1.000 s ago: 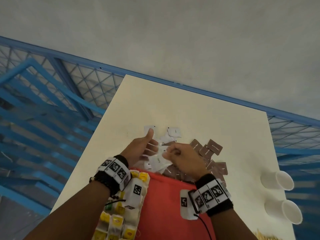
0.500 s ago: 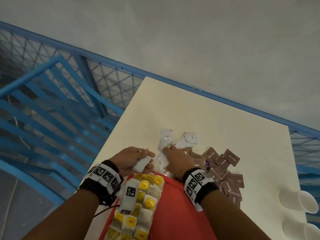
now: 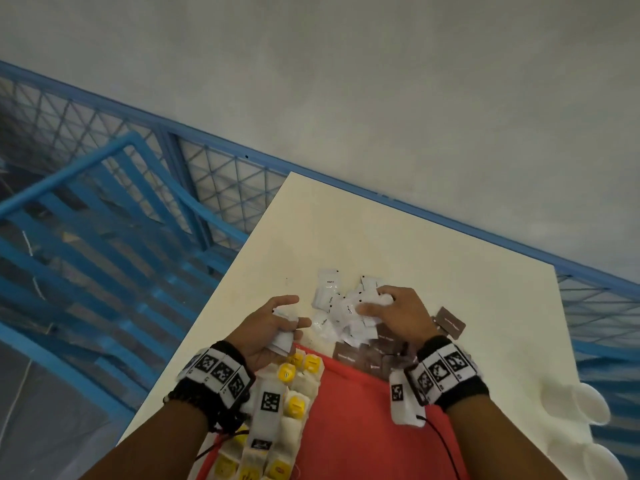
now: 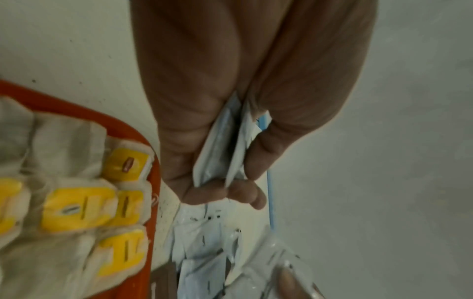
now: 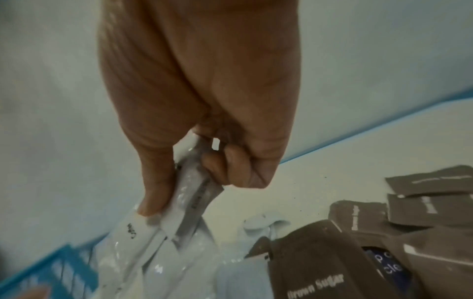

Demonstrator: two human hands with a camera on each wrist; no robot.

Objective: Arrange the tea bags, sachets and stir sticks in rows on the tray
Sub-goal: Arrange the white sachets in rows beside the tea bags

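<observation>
1. The red tray (image 3: 349, 420) lies at the near edge of the pale table (image 3: 398, 244); everything below is placed from it.
2. Tea bags (image 3: 294, 403) with yellow tags sit in rows along the tray's left side, partly covered by the left wrist.
3. The left hand (image 3: 266, 327) hovers just past the tray's far left corner, thumb and curled fingers clamped on a few white sachets (image 4: 222, 149) held on edge.
4. A loose heap of white sachets (image 3: 341, 310) lies on the table just beyond the tray's far edge.
5. The right hand (image 3: 398, 313) is down on that heap, thumb and curled fingers pinching a small bunch of sachets (image 5: 184, 194); one in the bunch looks brown.
6. Brown sachets (image 3: 374, 351), some printed "Brown Sugar", are piled at the tray's far right corner, overlapping one another and half hidden under the right wrist.
7. White paper cups (image 3: 575, 403) lie on their sides well to the right of the tray.
8. A blue mesh railing (image 3: 221, 174) runs beyond the table's far edge.
</observation>
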